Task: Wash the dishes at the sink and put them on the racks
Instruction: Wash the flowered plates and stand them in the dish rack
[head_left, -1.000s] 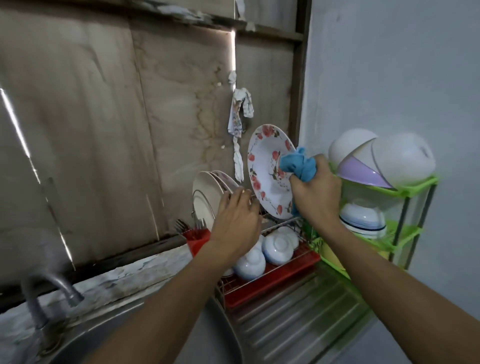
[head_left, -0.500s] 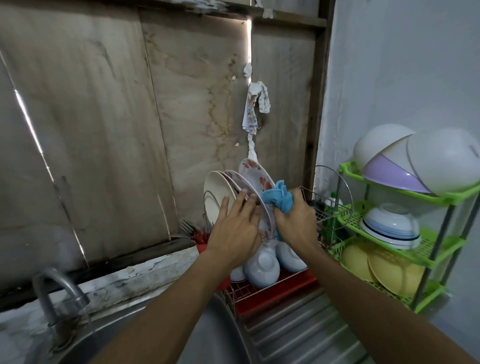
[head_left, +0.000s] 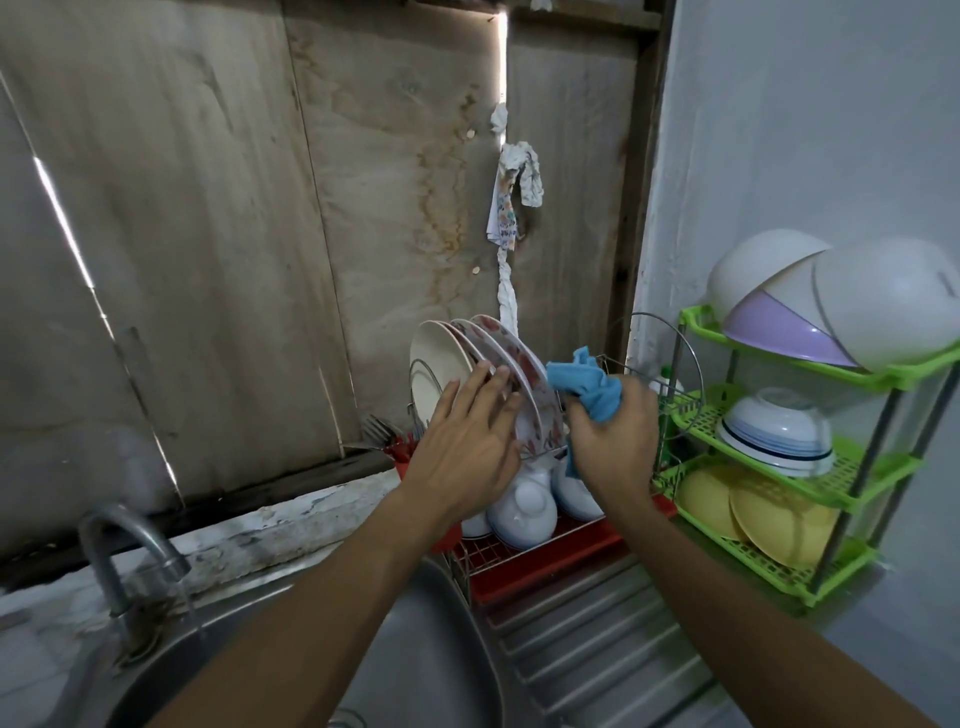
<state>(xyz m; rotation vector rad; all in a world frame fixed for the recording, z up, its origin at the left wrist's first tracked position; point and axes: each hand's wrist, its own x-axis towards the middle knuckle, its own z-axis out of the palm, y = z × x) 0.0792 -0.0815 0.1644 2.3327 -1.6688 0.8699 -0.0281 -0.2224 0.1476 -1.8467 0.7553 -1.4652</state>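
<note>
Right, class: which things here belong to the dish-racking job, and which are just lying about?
In the job: floral plate, dish rack, blue cloth gripped by the right hand, left hand touching the racked plates.
Lying about: hanging rag, forks, yellow plates on the green shelf.

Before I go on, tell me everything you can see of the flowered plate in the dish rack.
The flowered plate is round, white, glossy, with red flowers on its face. It stands on edge in the wire rack, its top leaning left against the cream plates, last in the row. The left hand seems to touch its face with straight fingers; the blue cloth, gripped by the right hand, sits at its right rim. White bowls lie below it.
</note>
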